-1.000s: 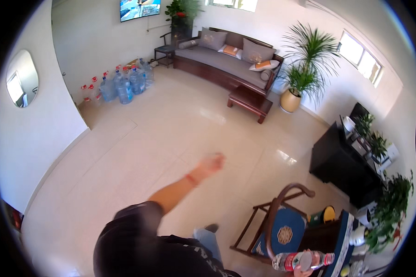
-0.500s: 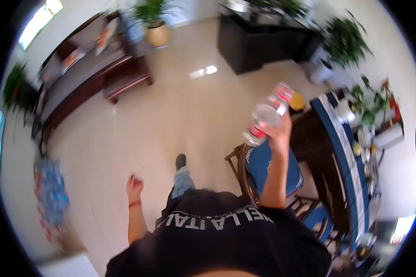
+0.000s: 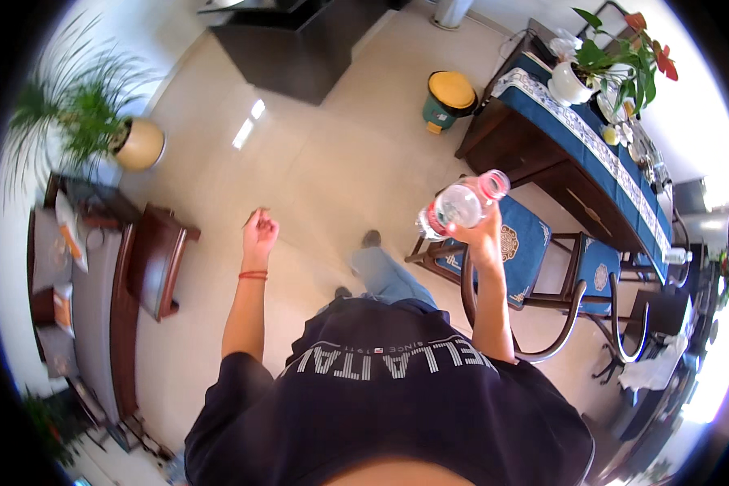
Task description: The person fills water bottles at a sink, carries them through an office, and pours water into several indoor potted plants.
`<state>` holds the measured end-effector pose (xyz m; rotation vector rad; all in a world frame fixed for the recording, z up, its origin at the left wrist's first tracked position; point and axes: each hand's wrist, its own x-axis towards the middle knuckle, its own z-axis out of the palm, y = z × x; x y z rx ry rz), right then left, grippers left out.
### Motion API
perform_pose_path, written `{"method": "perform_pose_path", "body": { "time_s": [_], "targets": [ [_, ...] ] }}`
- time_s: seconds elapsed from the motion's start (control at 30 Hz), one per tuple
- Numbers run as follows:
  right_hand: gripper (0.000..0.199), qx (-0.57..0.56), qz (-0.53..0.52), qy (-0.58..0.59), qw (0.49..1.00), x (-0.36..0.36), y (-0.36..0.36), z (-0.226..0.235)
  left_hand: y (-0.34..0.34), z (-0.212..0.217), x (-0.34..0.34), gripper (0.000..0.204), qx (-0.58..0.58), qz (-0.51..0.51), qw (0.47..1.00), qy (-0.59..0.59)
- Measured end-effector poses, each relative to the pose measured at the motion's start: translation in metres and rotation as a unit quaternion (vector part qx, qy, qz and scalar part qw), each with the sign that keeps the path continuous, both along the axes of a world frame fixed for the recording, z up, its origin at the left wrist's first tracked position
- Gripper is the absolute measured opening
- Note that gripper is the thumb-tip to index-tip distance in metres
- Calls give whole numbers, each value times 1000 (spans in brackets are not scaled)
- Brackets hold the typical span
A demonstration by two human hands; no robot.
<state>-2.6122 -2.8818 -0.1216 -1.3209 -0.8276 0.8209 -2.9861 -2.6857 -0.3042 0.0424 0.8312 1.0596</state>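
My right hand (image 3: 482, 236) is wrapped round a clear plastic bottle (image 3: 460, 206) with red bands. It holds the bottle tilted, one round end toward the upper right, above the floor beside a blue-cushioned wooden chair (image 3: 510, 247). No liquid can be made out inside. My left hand (image 3: 261, 233), with a red cord bracelet (image 3: 253, 274) at the wrist, is raised over the tiled floor, fingers curled together. A thin brownish bit (image 3: 253, 217) shows at its fingertips, too small to name.
A green bin (image 3: 442, 109) with a yellow lid stands ahead, near a dark table with a blue cloth (image 3: 543, 101). A white flowerpot (image 3: 571, 83) sits on that table. Left are a potted palm (image 3: 140, 144), a low wooden table (image 3: 155, 263) and a sofa (image 3: 97, 312). A black cabinet (image 3: 300, 49) stands ahead.
The view has turned right, and the bin and dark table show more fully. My left hand has risen forward. My right hand still holds the bottle.
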Motion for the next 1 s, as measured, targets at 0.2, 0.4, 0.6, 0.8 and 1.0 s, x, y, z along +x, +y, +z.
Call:
{"method": "perform_pose_path", "body": {
  "time_s": [0.2,0.4,0.6,0.8,1.0],
  "targets": [
    [71,21,-153,-7,988,82,74,2,171,-25,147,8,-73,-144,986,-40],
    [82,-14,-215,-3,976,150,149,1,260,-50,240,8,-102,-294,950,-38],
    [86,-37,-291,-22,956,219,228,-16,386,-90,402,7,-223,-346,909,62],
    [86,-50,-346,-13,937,272,300,-33,437,-135,533,8,-175,-477,857,83],
    [90,-104,-402,13,909,319,346,-55,451,-178,617,7,-199,-483,845,110]
  ]
}}
